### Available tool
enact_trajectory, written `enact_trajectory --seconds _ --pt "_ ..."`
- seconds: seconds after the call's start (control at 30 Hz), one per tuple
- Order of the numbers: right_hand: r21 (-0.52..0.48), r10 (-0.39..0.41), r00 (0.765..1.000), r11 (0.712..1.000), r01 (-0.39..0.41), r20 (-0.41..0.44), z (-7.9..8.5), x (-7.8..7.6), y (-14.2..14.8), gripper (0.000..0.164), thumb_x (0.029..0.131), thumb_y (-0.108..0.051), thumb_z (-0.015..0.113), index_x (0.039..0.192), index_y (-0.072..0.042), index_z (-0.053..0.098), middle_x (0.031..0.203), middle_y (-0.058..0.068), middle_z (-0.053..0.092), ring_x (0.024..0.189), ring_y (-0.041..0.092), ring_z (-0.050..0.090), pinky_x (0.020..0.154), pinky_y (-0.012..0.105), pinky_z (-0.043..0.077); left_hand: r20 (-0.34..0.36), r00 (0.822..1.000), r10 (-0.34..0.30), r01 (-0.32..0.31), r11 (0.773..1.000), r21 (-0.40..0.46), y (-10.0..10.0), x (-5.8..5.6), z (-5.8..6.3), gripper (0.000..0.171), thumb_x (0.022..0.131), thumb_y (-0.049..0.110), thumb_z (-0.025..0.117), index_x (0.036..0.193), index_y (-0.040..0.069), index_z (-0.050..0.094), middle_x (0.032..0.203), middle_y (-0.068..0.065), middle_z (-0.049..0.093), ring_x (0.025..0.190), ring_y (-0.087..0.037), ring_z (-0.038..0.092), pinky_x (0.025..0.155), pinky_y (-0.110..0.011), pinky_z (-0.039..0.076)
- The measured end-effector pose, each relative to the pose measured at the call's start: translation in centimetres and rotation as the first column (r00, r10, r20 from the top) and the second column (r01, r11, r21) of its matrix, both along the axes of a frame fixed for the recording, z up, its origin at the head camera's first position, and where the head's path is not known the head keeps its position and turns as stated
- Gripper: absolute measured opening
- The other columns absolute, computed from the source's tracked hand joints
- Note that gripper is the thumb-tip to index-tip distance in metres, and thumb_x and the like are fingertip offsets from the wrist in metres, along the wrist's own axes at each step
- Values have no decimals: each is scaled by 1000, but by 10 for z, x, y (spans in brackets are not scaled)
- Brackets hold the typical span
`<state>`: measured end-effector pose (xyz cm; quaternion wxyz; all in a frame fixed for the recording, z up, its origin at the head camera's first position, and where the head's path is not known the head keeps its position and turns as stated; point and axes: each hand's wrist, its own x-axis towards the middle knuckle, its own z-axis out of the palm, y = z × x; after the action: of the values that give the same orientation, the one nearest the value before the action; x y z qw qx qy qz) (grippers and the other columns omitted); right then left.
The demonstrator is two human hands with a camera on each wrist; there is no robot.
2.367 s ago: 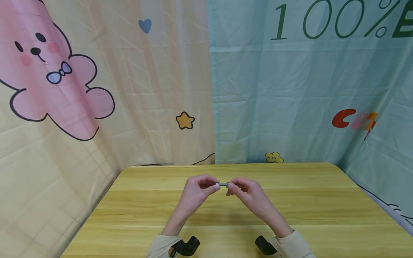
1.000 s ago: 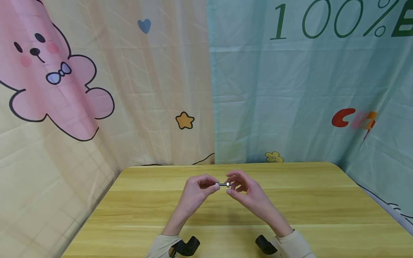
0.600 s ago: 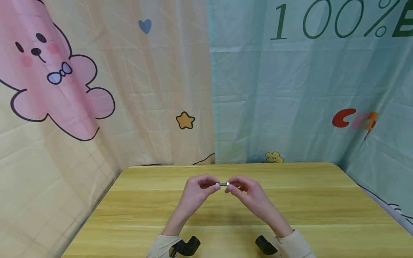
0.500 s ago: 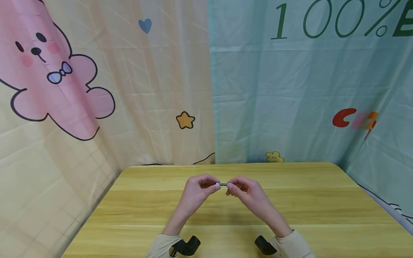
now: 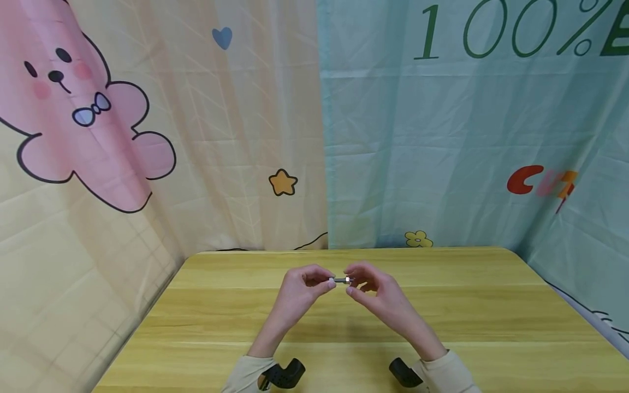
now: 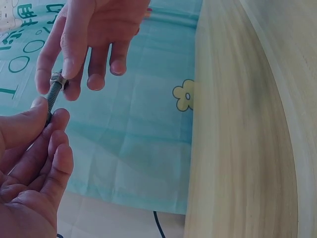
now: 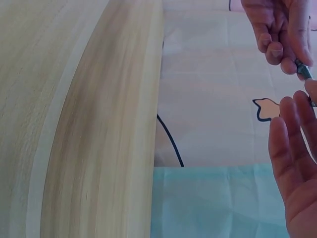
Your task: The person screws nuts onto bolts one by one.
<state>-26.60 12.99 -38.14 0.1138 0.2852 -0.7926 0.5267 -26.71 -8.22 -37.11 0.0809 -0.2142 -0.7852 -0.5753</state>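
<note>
The bolt [image 6: 53,95], pinched by the left hand [image 5: 298,287], is best kept steady — its nut [image 6: 57,78] flanked by the parted right hand [image 5: 378,287].

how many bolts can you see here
1: the bolt, one end pinched by the left hand, the other end close to the fingers of the right hand. Any others inside the hands would be hidden.

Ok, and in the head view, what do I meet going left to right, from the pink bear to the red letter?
Pink bear on the curtain → blue heart → left hand → bolt carrying a nut → right hand → yellow flower → red letter.
</note>
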Motion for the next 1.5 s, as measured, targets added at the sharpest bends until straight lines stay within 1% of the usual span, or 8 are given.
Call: enact_trajectory --seconds 0.2,0.43,0.53,0.63,0.8,1.07,1.33,1.5 --pt "2 13 1000 1000 -13 4 1 1 1 14 94 -20 69 108 -18 66 99 -5 67 91 16 65 76 33 54 4 1000 -17 16 1000 22 -1 1 0 7 88 18 76 93 13 75 88 1 71 84 -26 67 74 -33 54" --pt "29 -3 999 1000 2 52 7 6 -2 12 100 -20 60 100 -12 68 88 5 68 81 24 65 73 36 54 9 1000 -16 16 1000 21 4 25 30 5 88 2 72 93 1 73 86 -8 70 82 -32 66 71 -29 52" --pt "32 -8 997 999 6 74 1 0 0 21 101 -31 57 95 -15 69 86 4 68 78 18 64 73 36 55 4 1000 -18 18 1000 12 4 27 32 5 88 2 73 93 1 73 85 -7 71 81 -30 66 70 -28 52" --pt "45 -17 995 999 12 95 1 0 -1 26 102 -37 55 102 -16 70 91 2 69 82 16 63 74 36 54 7 1000 -21 21 1000 5 4 25 30 5 88 2 73 93 1 73 86 -7 71 80 -29 67 70 -28 52" --pt "51 -11 999 999 9 47 1 0 -1 24 96 -30 66 118 -20 65 106 -3 67 94 15 61 78 34 53 14 1000 -19 18 1000 15 2 13 15 6 89 4 72 95 4 74 88 -6 71 82 -27 67 72 -29 53" --pt "12 28 1000 1000 -28 -12 3 0 1 16 94 -17 69 109 -19 66 101 -5 67 94 16 63 78 34 53 -3 1000 -18 18 999 26 -1 0 1 7 88 16 76 94 12 76 88 0 71 83 -25 68 73 -31 54" --pt "11 19 999 1000 -20 48 2 1 1 12 98 -26 64 103 -17 70 94 -1 69 88 21 64 74 33 54 -10 999 -32 32 999 26 -1 0 1 6 87 16 77 93 14 75 87 1 72 81 -22 68 72 -32 55" --pt "29 -24 996 999 21 88 0 1 0 25 100 -36 58 97 -15 71 90 0 68 83 20 63 75 36 55 -8 999 -31 31 999 25 0 1 2 7 87 15 77 93 12 76 87 0 72 80 -19 67 72 -30 54"
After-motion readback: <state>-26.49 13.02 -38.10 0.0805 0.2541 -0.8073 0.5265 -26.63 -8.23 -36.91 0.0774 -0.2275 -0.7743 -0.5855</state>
